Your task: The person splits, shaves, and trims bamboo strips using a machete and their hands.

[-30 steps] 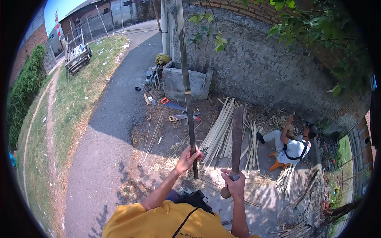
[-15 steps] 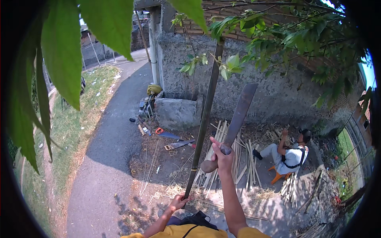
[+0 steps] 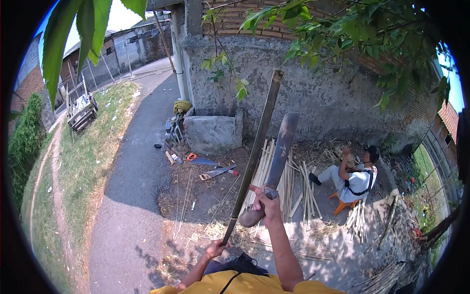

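Note:
My left hand (image 3: 215, 249) is closed round the low end of a long dark bamboo pole (image 3: 257, 147), which slants up and away to the right. The cut top end of the pole shows against the wall. My right hand (image 3: 270, 208) grips a machete (image 3: 282, 152) by its thick wooden handle, just right of the pole. Its broad dark blade points up, roughly alongside the pole. One right finger reaches out toward the pole; whether it touches I cannot tell.
Split bamboo strips (image 3: 307, 196) lie on the ground ahead, with handsaws (image 3: 218, 172) to their left. A person (image 3: 356, 181) sits on an orange stool (image 3: 339, 202) at right. Beyond are a rough wall (image 3: 313, 103), a concrete trough (image 3: 210, 134) and overhanging leaves (image 3: 372, 46). A paved path (image 3: 132, 196) runs left.
The pole's top has come lower in view, clear of the leaves. The machete has moved left and down, nearer the pole. The view has shifted, showing a wooden cart at left.

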The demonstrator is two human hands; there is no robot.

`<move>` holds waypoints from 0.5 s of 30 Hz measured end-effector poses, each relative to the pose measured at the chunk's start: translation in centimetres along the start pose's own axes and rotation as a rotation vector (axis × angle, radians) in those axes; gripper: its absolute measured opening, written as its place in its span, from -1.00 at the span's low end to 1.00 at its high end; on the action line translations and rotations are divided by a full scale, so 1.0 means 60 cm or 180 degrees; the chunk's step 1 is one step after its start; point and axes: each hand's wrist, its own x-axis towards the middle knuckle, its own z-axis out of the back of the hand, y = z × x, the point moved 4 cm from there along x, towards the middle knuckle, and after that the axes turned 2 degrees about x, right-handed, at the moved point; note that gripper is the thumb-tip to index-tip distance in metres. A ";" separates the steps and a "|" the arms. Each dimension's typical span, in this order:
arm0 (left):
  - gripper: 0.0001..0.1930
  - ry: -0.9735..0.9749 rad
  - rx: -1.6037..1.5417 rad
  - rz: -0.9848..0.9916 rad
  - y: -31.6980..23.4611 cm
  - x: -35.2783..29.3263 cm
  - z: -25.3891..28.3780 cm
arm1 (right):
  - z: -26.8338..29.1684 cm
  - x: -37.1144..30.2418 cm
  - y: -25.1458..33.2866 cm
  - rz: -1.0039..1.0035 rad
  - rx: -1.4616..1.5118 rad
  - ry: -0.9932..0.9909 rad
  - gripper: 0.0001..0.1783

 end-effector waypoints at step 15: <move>-0.92 -0.0230 0.0487 0.0312 0.041 -0.025 0.008 | 0.034 -0.061 -0.004 0.0101 -0.0052 -0.0306 -0.75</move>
